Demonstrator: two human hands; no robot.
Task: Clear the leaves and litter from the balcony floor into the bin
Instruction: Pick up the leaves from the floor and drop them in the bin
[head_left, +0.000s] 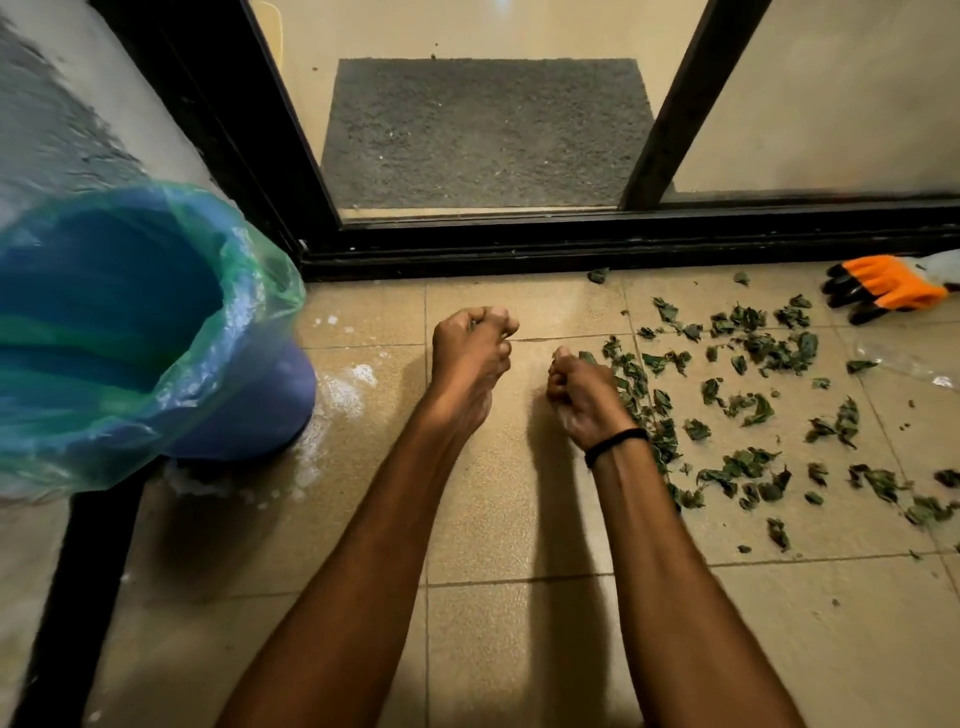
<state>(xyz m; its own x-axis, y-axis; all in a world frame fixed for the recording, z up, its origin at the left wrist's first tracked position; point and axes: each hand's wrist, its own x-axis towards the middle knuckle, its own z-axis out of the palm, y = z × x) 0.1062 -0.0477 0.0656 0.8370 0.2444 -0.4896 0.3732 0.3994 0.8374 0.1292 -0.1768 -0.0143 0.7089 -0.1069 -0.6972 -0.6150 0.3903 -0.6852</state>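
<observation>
2 bare forearms reach out from the near edge of a beige tiled balcony floor (519, 649), the right one wearing a black band (615, 444) at the wrist. The right grip (584, 400) is bunched into a fist low over the tiles, a scrap of green poking out at its fingertips. The left grip (470, 353), slightly farther out and apart from the right, is clenched too, with a dark green fleck showing between its curled fingers.

The leaves (779, 353) are small, crumpled and dark green, many curled at the edges. They are strewn loosely across the floor's right half. The nearest of them lie just beside and partly under the right grip and wrist; the rest spread away toward the right edge. None lies on the tiles around the left grip.

Toward the floor's left edge stands a blue bin (249, 405) lined with a translucent blue-green bag (249, 291) folded over its rim, well apart from the leaves and nearer the left grip than the right. White powdery marks speckle the tiles at its base.

At the far right corner an orange glove (883, 286) with black fingertips lies just beside the black door track (623, 244); a clear piece of plastic (914, 364) rests near it. Beyond the glass, a grey mat (483, 130) lies indoors.
</observation>
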